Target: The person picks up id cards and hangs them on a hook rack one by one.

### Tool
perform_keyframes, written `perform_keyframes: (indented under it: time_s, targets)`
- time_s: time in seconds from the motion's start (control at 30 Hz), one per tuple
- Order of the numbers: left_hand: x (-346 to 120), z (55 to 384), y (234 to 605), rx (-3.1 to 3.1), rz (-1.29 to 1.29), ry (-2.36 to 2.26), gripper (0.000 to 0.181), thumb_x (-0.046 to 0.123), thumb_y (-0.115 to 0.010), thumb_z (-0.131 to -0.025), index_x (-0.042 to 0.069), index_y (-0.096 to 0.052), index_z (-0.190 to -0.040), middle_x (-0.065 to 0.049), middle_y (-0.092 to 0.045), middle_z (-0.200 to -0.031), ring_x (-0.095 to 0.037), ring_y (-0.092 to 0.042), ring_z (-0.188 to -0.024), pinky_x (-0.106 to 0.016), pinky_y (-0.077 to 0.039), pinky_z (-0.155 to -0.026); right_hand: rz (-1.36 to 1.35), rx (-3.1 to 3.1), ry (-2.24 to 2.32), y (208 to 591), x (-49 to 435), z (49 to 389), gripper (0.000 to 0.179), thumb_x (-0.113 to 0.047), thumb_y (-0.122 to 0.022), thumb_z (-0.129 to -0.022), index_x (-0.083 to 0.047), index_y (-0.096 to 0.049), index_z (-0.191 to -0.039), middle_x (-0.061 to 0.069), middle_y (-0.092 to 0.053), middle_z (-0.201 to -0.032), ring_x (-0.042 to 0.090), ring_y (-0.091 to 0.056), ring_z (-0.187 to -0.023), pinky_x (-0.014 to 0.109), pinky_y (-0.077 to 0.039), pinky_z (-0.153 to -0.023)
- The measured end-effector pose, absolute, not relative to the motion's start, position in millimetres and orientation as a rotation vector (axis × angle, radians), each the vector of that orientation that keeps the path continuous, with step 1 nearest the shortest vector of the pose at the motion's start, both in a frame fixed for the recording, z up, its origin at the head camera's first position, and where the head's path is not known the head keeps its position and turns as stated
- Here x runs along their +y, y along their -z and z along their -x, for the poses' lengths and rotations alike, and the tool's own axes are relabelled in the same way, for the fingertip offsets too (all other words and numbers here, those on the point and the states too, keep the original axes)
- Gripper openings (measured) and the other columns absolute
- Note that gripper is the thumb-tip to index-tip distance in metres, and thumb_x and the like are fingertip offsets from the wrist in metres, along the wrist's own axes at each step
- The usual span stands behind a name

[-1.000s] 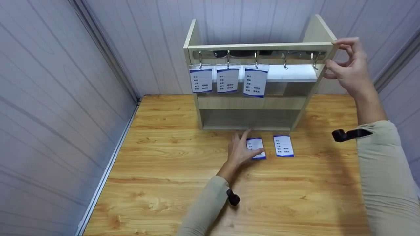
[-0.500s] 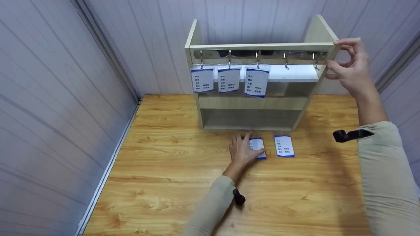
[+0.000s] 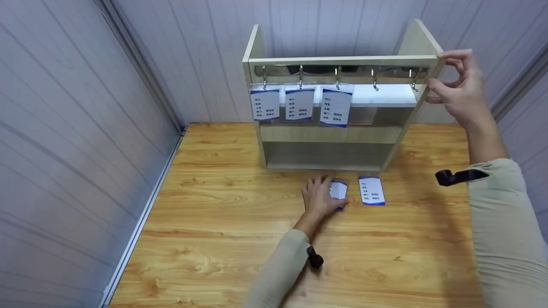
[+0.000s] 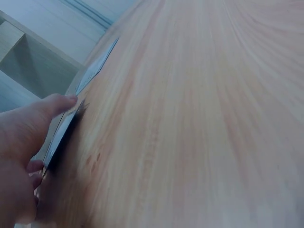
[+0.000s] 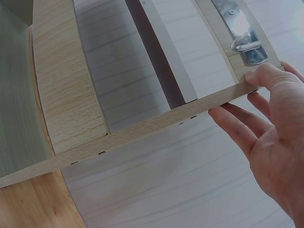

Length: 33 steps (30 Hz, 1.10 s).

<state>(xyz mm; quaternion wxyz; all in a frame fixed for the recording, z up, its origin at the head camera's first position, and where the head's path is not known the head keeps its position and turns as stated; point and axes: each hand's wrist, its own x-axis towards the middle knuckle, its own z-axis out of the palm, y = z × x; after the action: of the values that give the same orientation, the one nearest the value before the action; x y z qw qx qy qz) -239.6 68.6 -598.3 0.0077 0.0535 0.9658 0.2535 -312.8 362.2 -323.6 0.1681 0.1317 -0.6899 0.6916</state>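
My left hand point(image 3: 319, 197) holds a white and blue ID badge point(image 3: 338, 191) by its edges, thumb on the near side and fingers on the far side. In the left wrist view this badge point(image 4: 61, 135) is slightly lifted and tilted, with a shadow under it. A second badge point(image 3: 371, 191) lies flat to its right. My right hand point(image 3: 461, 87) grips the upper right side panel of a pale wooden shelf rack point(image 3: 329, 134); in the right wrist view the thumb point(image 5: 266, 76) presses the panel's front and the fingers are behind it.
A metal hook rail point(image 3: 317, 70) runs along the rack's top board. Three badges, among them the middle one point(image 3: 299, 104), hang from its left hooks; the two right hooks point(image 3: 375, 81) are bare. Wood-grain tabletop point(image 3: 205, 222) spreads in front, with panelled walls point(image 3: 77, 128) around.
My left hand has moved a little to the right, its fingers drawing in toward the thumb and closing on the badge, which now looks tilted. The right hand keeps its grip on the rack.
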Motion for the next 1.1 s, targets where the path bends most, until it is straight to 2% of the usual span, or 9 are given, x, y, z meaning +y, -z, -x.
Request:
perform_keyframes:
  time_s: [0.13,0.3,0.4,0.5,0.63,0.9,1.1]
  targets:
    - [66.2,240.3,597.5,3.024,-0.266,-0.844,0.085,0.056,-0.096,-0.086,0.03,-0.064,-0.16,-0.003,-0.06,-0.164,-0.03,-0.058,-0.145,-0.05,-0.049,-0.116,-0.371,-1.958,-1.97,323.2,362.2,313.1,0.054,0.017,-0.067,-0.097,-0.014,-0.06,-0.141,0.006,-0.053,-0.14,0.013,-0.083,-0.085,0.027,-0.066,-0.063]
    - [63.5,241.3,595.1,2.979,-0.366,-0.986,0.075,0.034,-0.099,-0.086,0.02,-0.07,-0.154,-0.009,-0.065,-0.159,-0.031,-0.061,-0.142,-0.05,-0.051,-0.118,-0.366,-1.971,-1.957,323.6,362.9,312.9,0.054,0.016,-0.067,-0.098,-0.015,-0.059,-0.142,0.006,-0.053,-0.14,0.013,-0.083,-0.087,0.027,-0.067,-0.064]
    - [63.5,241.7,594.1,2.956,-0.377,-1.02,0.072,0.027,-0.098,-0.085,0.015,-0.073,-0.151,-0.011,-0.067,-0.156,-0.032,-0.06,-0.142,-0.049,-0.05,-0.119,-0.367,-1.982,-1.946,323.9,363.3,312.7,0.054,0.015,-0.067,-0.098,-0.015,-0.059,-0.142,0.005,-0.053,-0.14,0.012,-0.083,-0.089,0.027,-0.067,-0.065]
    - [65.2,241.4,592.9,2.949,-0.357,-0.992,0.073,0.027,-0.099,-0.085,0.015,-0.073,-0.152,-0.01,-0.067,-0.156,-0.03,-0.058,-0.143,-0.047,-0.048,-0.121,-0.372,-1.982,-1.943,323.9,363.1,313.1,0.054,0.015,-0.067,-0.098,-0.015,-0.059,-0.142,0.006,-0.054,-0.14,0.013,-0.082,-0.089,0.027,-0.067,-0.064]
    - [68.5,238.6,590.1,2.929,-0.308,-0.949,0.078,0.029,-0.099,-0.085,0.02,-0.069,-0.156,-0.007,-0.063,-0.16,-0.027,-0.055,-0.147,-0.046,-0.045,-0.122,-0.375,-1.971,-1.958,324.3,362.3,314.2,0.053,0.016,-0.066,-0.098,-0.014,-0.059,-0.142,0.006,-0.054,-0.141,0.013,-0.082,-0.09,0.027,-0.067,-0.064]
    - [69.7,237.1,591.6,2.918,-0.348,-0.961,0.081,0.023,-0.095,-0.08,0.024,-0.068,-0.157,-0.009,-0.061,-0.157,-0.026,-0.053,-0.142,-0.041,-0.042,-0.11,-0.37,-1.959,-1.986,325.2,362.6,314.7,0.053,0.016,-0.067,-0.098,-0.015,-0.059,-0.14,0.006,-0.053,-0.139,0.014,-0.083,-0.089,0.028,-0.067,-0.063]
    - [68.8,239.8,593.9,2.895,-0.395,-0.973,0.085,0.022,-0.095,-0.078,0.027,-0.067,-0.158,-0.01,-0.058,-0.156,-0.026,-0.056,-0.142,-0.041,-0.042,-0.11,-0.377,-1.966,-1.966,325.3,363.9,314.9,0.054,0.016,-0.067,-0.098,-0.015,-0.059,-0.141,0.006,-0.053,-0.14,0.014,-0.083,-0.09,0.027,-0.067,-0.064]
